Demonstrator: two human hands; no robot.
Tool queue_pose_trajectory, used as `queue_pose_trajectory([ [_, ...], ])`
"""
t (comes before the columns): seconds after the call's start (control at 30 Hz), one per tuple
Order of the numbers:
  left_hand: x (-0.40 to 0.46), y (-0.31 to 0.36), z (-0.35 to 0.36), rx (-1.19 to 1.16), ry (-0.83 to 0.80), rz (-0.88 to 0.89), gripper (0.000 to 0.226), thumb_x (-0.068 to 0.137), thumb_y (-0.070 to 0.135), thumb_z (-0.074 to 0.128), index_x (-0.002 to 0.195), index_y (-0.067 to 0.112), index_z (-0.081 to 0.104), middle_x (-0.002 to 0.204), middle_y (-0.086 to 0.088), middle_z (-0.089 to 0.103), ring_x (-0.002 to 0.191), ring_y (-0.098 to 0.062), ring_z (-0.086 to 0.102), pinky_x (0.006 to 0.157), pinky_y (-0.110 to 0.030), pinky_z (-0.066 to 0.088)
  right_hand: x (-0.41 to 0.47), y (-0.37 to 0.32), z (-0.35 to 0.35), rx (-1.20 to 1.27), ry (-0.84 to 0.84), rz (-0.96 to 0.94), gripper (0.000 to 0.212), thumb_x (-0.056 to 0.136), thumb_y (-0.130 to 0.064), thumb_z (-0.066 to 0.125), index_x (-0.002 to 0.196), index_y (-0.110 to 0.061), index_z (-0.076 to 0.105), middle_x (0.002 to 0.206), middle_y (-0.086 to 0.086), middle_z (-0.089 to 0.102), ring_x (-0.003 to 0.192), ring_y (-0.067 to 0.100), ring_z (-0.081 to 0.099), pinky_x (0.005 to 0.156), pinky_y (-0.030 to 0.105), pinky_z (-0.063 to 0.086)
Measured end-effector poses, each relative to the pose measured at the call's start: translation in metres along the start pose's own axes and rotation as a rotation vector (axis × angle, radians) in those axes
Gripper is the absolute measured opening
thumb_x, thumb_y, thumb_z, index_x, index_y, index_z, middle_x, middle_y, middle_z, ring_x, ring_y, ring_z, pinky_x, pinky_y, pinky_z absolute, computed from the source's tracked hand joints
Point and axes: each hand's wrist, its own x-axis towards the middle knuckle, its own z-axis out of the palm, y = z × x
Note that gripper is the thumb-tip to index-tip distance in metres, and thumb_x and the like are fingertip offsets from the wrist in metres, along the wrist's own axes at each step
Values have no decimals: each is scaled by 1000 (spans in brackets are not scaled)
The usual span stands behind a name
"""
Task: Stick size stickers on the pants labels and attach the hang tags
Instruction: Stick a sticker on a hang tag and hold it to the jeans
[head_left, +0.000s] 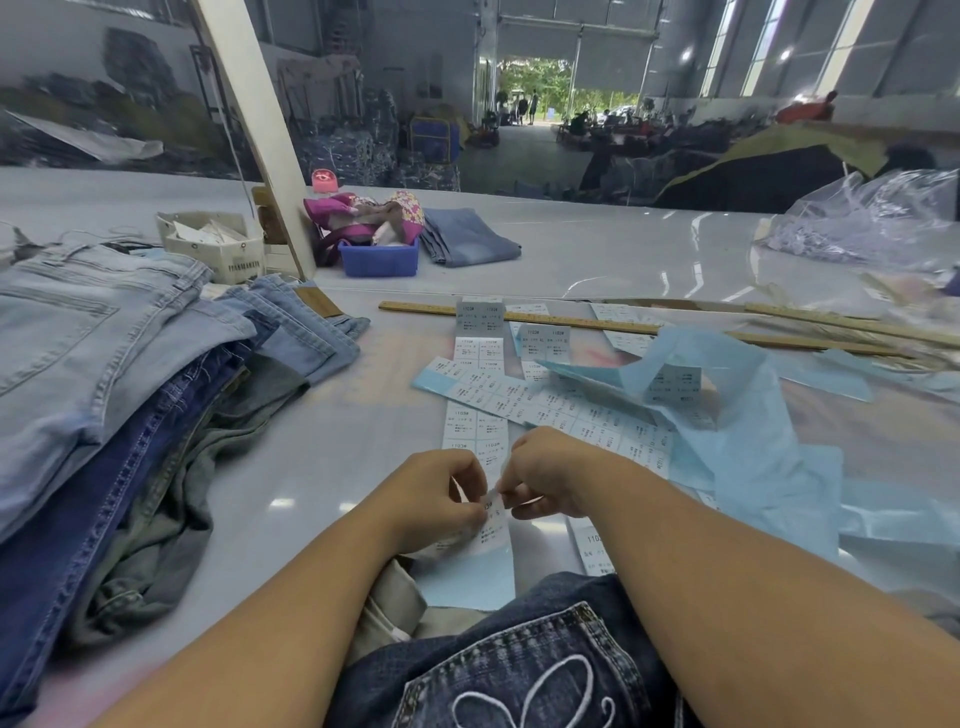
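Head view looks forward and down, close over the table (322, 467).

Blue plastic bin (379, 260) sits toward the far edge of the tabletop (597, 249), left of centre; a pink flowered bag (363, 215) slumps over it. Pink cap (325, 181) shows just behind the bag. Pale wooden post (254, 124) rises at a slant just left of the bin. Open cardboard box (218, 249) holding paper slips stands left of the post. Two wooden rulers (519, 317) lie flat across the middle toward the right edge. Crumpled clear plastic bag (872, 218) at far right corner. Beyond the table: warehouse floor, open doorway (540, 88), distant people.
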Motion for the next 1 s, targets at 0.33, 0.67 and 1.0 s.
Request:
queue_pose_trajectory([
  [0.33,2,3,-3,-163,82,3,10,61,31,62,71,27,62,62,17,60,58,-3,48,57,-18,41,0,2,0,-268,76,0,13,92,3,50,84,-7,54,63,8,64,53,13,60,68,33,59],
  [0.67,4,5,-17,-516,417,-97,11,74,6,64,81,12,58,74,-1,57,71,-14,50,54,-14,43,-5,1,0,-488,6,11,13,90,3,53,81,-5,52,83,13,60,59,20,51,53,27,45],
  [1.0,-4,24,-18,-280,465,-49,28,82,5,66,93,27,52,81,-1,62,71,-14,55,55,-19,49,-27,-9,0,-903,214,-271,29,87,-7,49,114,-15,56,108,4,53,90,20,56,69,29,48],
])
